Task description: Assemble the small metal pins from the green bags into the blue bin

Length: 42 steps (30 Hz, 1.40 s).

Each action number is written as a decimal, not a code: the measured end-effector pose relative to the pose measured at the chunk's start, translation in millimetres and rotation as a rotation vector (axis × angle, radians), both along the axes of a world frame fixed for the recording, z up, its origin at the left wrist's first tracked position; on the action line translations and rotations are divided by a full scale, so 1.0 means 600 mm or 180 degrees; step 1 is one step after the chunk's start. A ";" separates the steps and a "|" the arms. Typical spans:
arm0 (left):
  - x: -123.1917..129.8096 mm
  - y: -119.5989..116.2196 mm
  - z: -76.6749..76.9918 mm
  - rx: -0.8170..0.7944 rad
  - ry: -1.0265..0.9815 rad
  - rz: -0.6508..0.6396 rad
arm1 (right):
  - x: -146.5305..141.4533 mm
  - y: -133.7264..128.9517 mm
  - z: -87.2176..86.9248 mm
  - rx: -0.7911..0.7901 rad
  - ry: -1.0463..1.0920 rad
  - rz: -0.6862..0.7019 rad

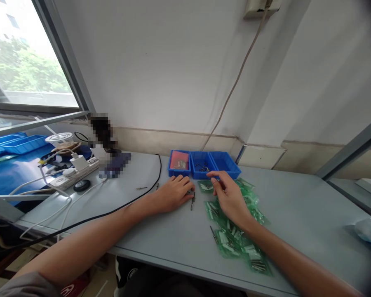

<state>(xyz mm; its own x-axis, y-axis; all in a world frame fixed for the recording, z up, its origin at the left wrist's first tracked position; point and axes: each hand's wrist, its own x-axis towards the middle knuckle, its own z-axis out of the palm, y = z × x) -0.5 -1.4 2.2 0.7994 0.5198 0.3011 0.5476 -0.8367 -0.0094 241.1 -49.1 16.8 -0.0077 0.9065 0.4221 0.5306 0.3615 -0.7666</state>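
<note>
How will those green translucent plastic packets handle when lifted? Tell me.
The green translucent plastic packets would probably flop, their film looking thin and wrinkled. They may feel heavy for their size, given metal-looking pieces inside. Glossy and overlapping, they could slide apart.

We note the left hand (177, 193) low over the grey table (299, 210), beside a metal pin (192, 204); right hand (230, 200), fingers bent, above green bags (229, 246); three blue bins (225, 162) beyond.

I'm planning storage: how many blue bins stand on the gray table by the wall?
3 in a row: left bin with red packet, middle bin with metal parts, right bin.
</note>
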 end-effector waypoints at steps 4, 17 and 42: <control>0.000 0.000 0.000 -0.0021 -0.0012 -0.0007 | 0.006 0.007 -0.002 0.0292 -0.0651 -0.0068; 0.003 -0.006 0.006 0.0065 0.0033 0.0106 | 0.011 0.017 -0.020 -0.0024 -0.1036 -0.0026; -0.002 0.005 0.004 -0.0473 -0.0486 -0.0101 | -0.005 -0.002 -0.009 0.0149 -0.1889 0.1170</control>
<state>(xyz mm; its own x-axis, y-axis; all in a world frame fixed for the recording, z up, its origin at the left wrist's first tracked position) -1.4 1.7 4.8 0.7671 0.5428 0.3419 0.5066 -0.8396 0.1963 237.9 -50.3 11.4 -0.5518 0.7818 0.2903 0.6917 0.6235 -0.3643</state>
